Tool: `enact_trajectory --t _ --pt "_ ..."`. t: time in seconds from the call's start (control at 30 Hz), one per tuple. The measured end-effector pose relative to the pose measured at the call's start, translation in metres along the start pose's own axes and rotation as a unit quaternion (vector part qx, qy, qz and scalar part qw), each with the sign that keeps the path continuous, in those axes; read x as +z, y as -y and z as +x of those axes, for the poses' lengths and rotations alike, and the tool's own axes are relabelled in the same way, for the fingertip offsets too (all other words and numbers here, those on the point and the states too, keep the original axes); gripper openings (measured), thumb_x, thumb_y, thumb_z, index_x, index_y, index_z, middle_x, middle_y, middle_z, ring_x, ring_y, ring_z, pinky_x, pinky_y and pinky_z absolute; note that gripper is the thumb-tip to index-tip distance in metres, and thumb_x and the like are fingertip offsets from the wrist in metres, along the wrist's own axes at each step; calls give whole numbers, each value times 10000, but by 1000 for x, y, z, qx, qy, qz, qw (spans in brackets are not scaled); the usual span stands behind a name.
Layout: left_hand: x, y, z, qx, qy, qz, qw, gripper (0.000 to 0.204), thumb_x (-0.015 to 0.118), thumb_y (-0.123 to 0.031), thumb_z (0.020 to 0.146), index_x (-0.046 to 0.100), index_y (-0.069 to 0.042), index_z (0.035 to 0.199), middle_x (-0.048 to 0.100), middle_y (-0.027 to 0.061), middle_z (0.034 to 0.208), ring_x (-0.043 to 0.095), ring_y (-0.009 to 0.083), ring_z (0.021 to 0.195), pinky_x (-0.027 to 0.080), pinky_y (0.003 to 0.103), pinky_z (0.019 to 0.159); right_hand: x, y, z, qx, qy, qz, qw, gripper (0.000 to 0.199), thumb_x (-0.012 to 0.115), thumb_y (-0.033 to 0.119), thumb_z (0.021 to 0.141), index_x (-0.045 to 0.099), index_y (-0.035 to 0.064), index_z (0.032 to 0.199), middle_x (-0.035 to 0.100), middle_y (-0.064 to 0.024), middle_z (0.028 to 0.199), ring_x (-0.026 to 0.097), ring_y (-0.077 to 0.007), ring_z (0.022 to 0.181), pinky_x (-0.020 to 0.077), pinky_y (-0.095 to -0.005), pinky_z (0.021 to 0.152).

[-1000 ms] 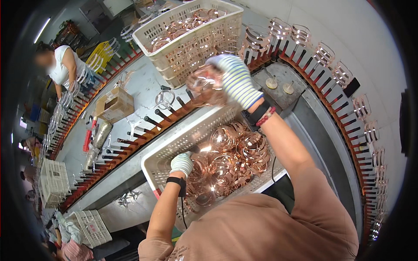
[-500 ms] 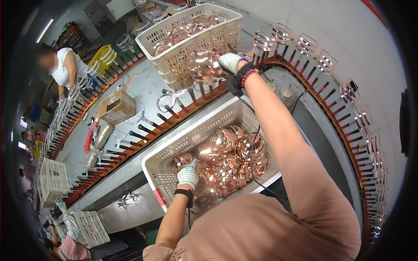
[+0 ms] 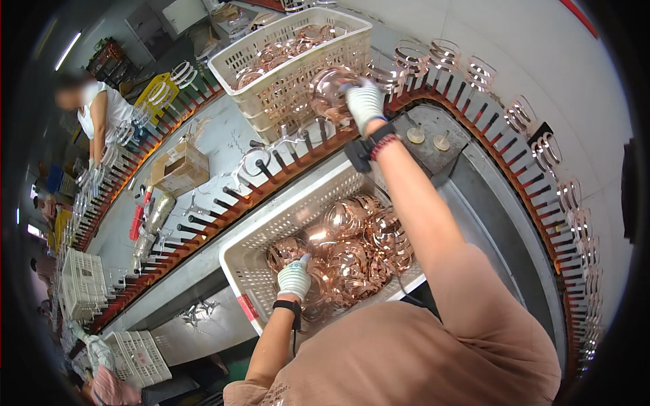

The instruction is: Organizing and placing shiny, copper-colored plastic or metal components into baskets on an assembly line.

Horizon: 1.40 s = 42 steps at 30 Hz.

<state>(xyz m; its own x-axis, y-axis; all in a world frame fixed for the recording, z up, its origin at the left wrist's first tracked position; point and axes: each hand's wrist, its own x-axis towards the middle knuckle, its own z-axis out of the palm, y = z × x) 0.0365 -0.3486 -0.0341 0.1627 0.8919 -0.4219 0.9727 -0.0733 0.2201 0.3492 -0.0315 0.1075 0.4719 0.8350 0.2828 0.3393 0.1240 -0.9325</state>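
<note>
My right hand (image 3: 365,103), in a white striped knit glove, is closed at the right edge of a shiny copper-coloured round metal piece (image 3: 330,91). That piece is above the near row of pegs, in front of the far white crate (image 3: 261,101); my palm hides part of its rim. My left hand (image 3: 294,279), gloved the same way, is inside the near white crate (image 3: 233,271). Its thumb lies along a copper-coloured ring (image 3: 284,253) and the other fingers are partly hidden. Several similar pieces (image 3: 352,260) are heaped beside it.
A curved track of upright pegs (image 3: 237,196) loops round the grey table, many carrying shiny rings (image 3: 481,73). On the table are a cardboard box (image 3: 181,169) and a foil-wrapped roll (image 3: 156,220). A co-worker (image 3: 101,111) stands at the far left. Wire hooks (image 3: 200,310) lie on a metal ledge.
My right hand and the round metal piece have shifted slightly right. Along the near track, the pegs and a silver wire frame have moved left. My left hand has barely moved.
</note>
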Motion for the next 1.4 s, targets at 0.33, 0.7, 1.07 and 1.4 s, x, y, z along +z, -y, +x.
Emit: enact_trajectory --t 0.33,0.7,1.07,1.4 --pt "17 12 -7 -39 -48 -61 996 500 592 -97 856 617 -205 1344 688 164 1208 660 365 1087 515 447 940 30 51 -37 -69 254 -322 909 340 698 328 824 746 124 1092 726 -184 1064 694 -343 1014 539 -410 901" --pt "21 20 -10 4 -57 -55 997 520 566 -53 831 626 -211 1323 696 182 1177 660 377 1082 513 463 936 -10 48 -37 29 -116 76 990 504 663 236 881 583 -39 1296 678 -224 1217 666 -334 1054 515 -405 943" --pt "27 10 -24 -40 -18 -53 998 553 598 -85 836 607 -260 1361 660 182 1262 643 350 1145 514 445 965 14 25 -30 -39 232 -403 885 303 580 237 887 747 77 1083 698 -204 1153 689 -365 1057 550 -441 899" --pt "-3 14 -27 54 59 86 993 508 597 -136 845 604 -181 1351 696 167 1190 667 354 1095 533 451 914 -74 26 -126 -162 196 -79 964 269 576 162 868 702 35 1069 699 -232 1066 667 -396 1004 531 -434 882"
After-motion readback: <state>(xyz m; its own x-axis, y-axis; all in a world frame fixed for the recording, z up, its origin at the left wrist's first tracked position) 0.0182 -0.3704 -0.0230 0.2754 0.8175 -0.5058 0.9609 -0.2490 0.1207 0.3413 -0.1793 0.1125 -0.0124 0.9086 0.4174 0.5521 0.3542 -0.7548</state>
